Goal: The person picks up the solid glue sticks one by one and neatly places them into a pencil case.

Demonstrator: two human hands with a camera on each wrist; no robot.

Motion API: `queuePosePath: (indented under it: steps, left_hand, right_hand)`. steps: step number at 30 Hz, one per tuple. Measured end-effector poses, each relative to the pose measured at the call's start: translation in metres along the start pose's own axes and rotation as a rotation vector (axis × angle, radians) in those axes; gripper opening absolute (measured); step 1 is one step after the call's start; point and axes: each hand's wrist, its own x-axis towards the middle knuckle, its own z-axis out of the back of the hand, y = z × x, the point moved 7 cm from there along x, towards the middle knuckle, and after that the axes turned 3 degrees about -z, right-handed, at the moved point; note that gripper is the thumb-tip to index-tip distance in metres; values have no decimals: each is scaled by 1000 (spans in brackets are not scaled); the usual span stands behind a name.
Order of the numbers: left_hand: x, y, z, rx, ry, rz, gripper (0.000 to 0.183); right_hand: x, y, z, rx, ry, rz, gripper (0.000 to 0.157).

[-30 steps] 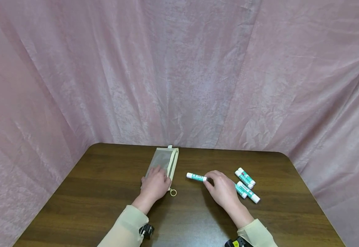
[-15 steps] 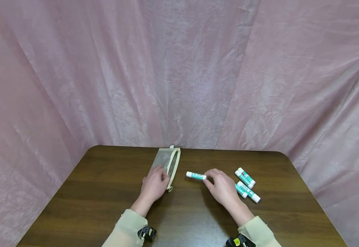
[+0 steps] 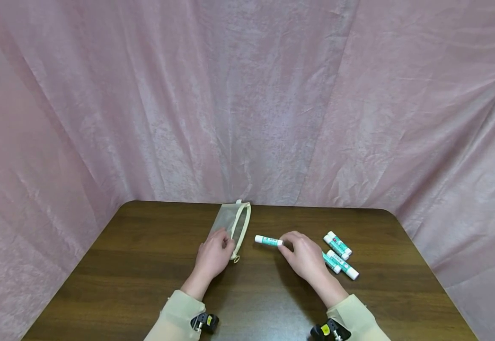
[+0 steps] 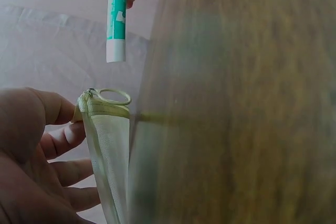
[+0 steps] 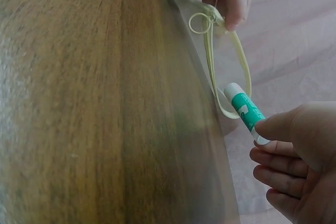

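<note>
My left hand pinches the edge of a translucent mesh zipper pouch with cream trim. The pouch's mouth gapes on its right side, and a ring-shaped zipper pull hangs at the near corner. Between thumb and fingers, my right hand holds one end of a glue stick with a green label and white cap. Its capped end points left toward the pouch and stays outside it. In the right wrist view, the glue stick overlaps the pouch opening. Left fingers hide part of the pouch.
Several more green-and-white glue sticks lie to the right of my right hand, in two small groups. The brown wooden table ends at a pink curtain behind it.
My left hand has gone from lying flat on the pouch to pinching its edge, and the mouth has widened. The glue stick has shifted slightly left and away from me.
</note>
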Motion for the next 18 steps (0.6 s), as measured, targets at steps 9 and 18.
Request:
queuePosePath:
  steps: [9,18]
  left_hand:
    - [1,2,-6,-73,-86,-85,20]
    - [1,-7,-2,-89,-42,-67,21]
  right_hand:
    - [4,0,-1,23,14,0,13]
    - [8,0,-3,32,42,-19,14]
